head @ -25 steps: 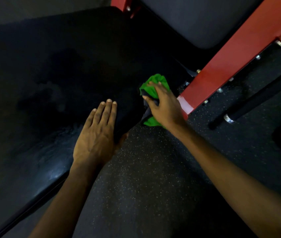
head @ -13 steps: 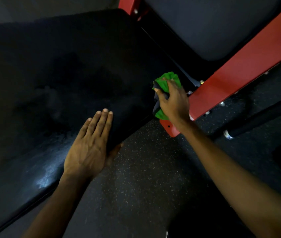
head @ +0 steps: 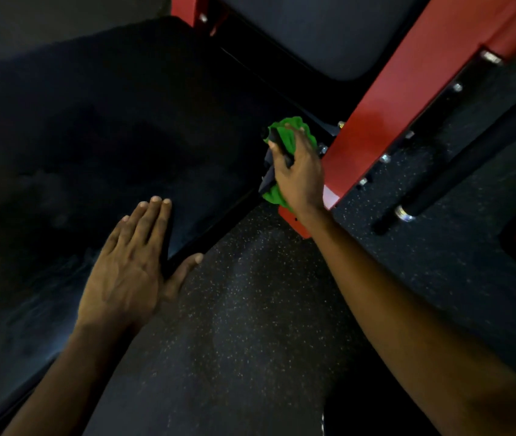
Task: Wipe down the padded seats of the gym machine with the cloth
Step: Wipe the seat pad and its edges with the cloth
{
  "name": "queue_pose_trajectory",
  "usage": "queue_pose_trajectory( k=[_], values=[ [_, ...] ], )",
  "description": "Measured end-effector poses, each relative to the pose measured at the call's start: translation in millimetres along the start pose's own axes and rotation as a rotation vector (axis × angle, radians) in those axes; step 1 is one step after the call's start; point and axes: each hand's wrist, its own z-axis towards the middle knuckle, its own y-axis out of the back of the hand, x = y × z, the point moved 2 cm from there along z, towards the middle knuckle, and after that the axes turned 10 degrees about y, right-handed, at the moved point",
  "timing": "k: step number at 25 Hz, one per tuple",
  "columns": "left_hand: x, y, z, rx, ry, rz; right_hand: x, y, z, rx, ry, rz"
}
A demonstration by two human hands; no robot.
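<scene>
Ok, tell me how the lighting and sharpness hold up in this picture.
Head view: dim overall, the black seat nearly lost in shadow but for a faint sheen by the left hand; the green cloth and red frame read clearly; right hand slightly soft.

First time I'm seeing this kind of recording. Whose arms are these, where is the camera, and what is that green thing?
There is no robot here: the camera sits on a person's head and looks down, so both arms are that person's own. The left hand lies flat on the edge of a black padded seat, fingers straight, thumb over the side. The right hand holds a bunched green cloth at the seat's far corner, beside the machine's red frame. Below is speckled dark floor. A second pad shows at the top.
</scene>
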Motion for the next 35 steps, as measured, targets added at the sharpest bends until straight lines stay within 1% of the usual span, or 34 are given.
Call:
queue_pose_trajectory(
  k=[3,5,7,8,11,14,16,18,21,23,26,28,31,33,35],
  values=[
    [-23,8,20,-0.022,0.010,-0.102,5,-10,-20,-0.046,-0.002,0.094],
    [-48,10,47,-0.046,-0.081,-0.127,7,-17,-46,-0.043,0.079,0.105],
    [-67,7,79,-0.005,-0.179,-0.138,1,-19,-56,-0.051,0.138,0.134],
    [-73,5,94,0.028,-0.215,-0.144,-1,-18,-53,-0.072,0.136,0.149],
    [-78,-5,115,0.100,-0.254,-0.199,-7,-15,-28,-0.130,0.013,0.178],
    [-76,-12,118,0.069,-0.262,-0.208,-20,-5,2,-0.135,-0.124,0.205],
    [-77,-14,119,0.046,-0.272,-0.151,-30,5,12,-0.094,-0.146,0.213],
    [-77,-14,118,0.045,-0.271,-0.104,-38,12,8,-0.002,-0.140,0.246],
    [-77,-15,116,0.055,-0.260,-0.101,-50,19,2,0.068,-0.017,0.229],
    [-77,-14,117,0.048,-0.257,-0.093,-61,19,22,0.079,-0.043,0.194],
    [-78,-13,118,0.049,-0.253,-0.091,-71,24,64,0.162,-0.126,0.029],
    [-79,-13,117,0.053,-0.252,-0.097,-72,27,73,0.207,-0.111,0.007],
    [-78,-13,118,0.052,-0.250,-0.095,-70,34,53,0.223,-0.098,0.055],
    [-78,-14,119,0.046,-0.249,-0.087,-66,38,35,0.229,-0.070,0.035],
    [-79,-15,119,0.047,-0.246,-0.073,-60,39,37,0.227,-0.031,-0.001]
  ],
)
